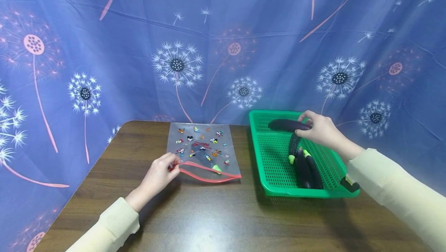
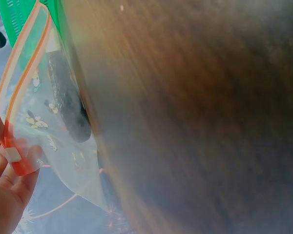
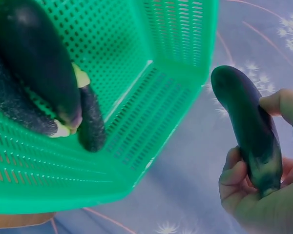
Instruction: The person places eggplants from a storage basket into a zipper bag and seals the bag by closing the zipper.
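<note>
My left hand [image 1: 160, 172] pinches the corner of a clear zip bag [image 1: 184, 132] by its red seal strip. The bag has small cartoon figures printed on it and its mouth gapes. Through the plastic in the left wrist view shows a dark, long vegetable [image 2: 68, 100]; a light green tip [image 1: 216, 169] shows near the mouth. My right hand [image 1: 320, 130] grips a dark purple eggplant [image 1: 285, 125] between thumb and fingers, raised over the far part of the green basket [image 1: 263, 174].
Inside the basket lie a smooth eggplant [image 1: 304, 170] and two bumpy dark vegetables with light green ends, one [image 1: 294, 143] farther back. The basket stands on the right of the wooden table [image 1: 195, 221]. A blue dandelion-print cloth [image 1: 216, 70] hangs behind the table.
</note>
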The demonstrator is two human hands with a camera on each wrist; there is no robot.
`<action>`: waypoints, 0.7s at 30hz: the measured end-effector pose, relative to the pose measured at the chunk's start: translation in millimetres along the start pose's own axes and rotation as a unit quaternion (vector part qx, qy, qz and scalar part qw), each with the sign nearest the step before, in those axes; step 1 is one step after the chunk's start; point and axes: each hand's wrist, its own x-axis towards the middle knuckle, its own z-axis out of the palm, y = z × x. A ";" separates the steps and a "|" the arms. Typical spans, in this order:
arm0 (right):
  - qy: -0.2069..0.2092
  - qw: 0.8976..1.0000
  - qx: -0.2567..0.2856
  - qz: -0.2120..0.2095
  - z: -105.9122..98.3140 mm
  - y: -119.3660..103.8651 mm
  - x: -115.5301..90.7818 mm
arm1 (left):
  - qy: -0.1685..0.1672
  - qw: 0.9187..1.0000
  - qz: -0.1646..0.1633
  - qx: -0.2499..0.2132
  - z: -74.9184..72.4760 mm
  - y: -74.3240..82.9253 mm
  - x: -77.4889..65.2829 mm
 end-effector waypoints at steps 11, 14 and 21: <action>0.037 0.999 0.005 -0.004 -13.7 -22.8 -13.5 | 0.001 1.000 -0.007 -0.005 0.2 -0.1 -1.7; 0.051 0.999 0.005 -0.014 -15.0 -29.7 -18.1 | 0.002 1.000 -0.010 -0.006 0.4 -0.5 -1.9; 0.083 0.995 0.027 -0.046 -12.9 -48.2 -29.5 | 0.003 1.000 -0.010 -0.010 0.1 -1.3 -1.9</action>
